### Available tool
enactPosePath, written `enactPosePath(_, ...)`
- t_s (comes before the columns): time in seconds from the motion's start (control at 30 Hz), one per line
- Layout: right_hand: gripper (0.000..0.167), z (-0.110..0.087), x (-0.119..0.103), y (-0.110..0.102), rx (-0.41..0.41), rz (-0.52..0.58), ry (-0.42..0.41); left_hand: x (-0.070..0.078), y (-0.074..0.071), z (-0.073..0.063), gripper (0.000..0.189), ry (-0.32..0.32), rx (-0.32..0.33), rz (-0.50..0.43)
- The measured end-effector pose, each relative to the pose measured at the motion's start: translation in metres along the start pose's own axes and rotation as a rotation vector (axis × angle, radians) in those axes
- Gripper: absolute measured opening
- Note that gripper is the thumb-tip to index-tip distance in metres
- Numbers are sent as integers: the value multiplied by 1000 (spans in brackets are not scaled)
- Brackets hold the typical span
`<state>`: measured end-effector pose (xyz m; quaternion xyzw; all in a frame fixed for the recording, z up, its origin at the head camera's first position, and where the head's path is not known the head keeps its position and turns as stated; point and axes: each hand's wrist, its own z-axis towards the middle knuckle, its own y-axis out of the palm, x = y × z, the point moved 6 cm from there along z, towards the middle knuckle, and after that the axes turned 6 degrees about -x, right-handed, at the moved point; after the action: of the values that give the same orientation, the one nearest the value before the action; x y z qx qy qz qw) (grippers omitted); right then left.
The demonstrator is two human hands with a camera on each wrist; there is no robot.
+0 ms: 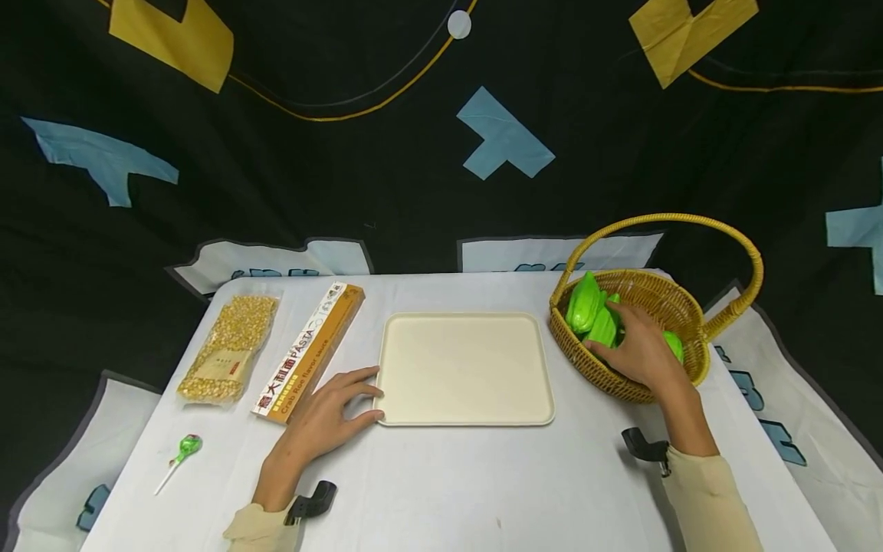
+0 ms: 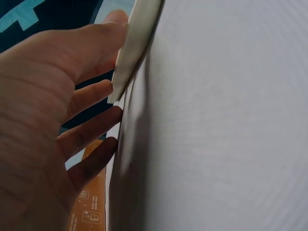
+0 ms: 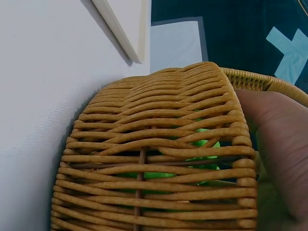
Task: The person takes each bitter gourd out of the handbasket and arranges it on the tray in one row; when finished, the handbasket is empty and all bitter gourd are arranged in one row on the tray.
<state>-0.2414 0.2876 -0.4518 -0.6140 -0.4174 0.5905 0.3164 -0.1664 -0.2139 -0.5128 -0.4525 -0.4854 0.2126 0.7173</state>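
In the head view, my right hand [image 1: 643, 346] reaches into a wicker basket [image 1: 586, 368] at the right, thumb and index finger on either side of a bright green, ridged star fruit [image 1: 603, 328]. Another star fruit [image 1: 584, 303] lies beside it, and more green shows right of the hand. The basket wall [image 3: 154, 144] hides those fingertips in the right wrist view. My left hand [image 1: 331, 414] has its fingers spread at the left edge of a cream tray [image 1: 465, 368]. In the left wrist view, the thumb touches the tray's side [image 2: 137, 43].
Left of the tray lie an orange and white pasta box [image 1: 310, 353], a clear bag of corn kernels [image 1: 234, 337] and a green-wrapped lollipop [image 1: 185, 448]. The basket's tall handle [image 1: 679, 220] arches above it. A dark patterned cloth [image 1: 310, 184] hangs behind the white table [image 1: 441, 491].
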Motion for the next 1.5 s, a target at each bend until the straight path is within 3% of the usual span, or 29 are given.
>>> enactPosePath(0.27,93,3,0,-1,-17,17,-9,2,-2,1,34,10,8,16)
enactPosePath(0.57,83,6,-6,-3,20,47,-25,2,-2,0,35,18,6,26)
enactPosePath(1.0,80,-1,-8,-5,91,98,-3,5,-4,-1,32,27,19,31)
enactPosePath(1.5,80,-25,-7,-22,222,125,-20,4,-1,-3,31,27,24,41)
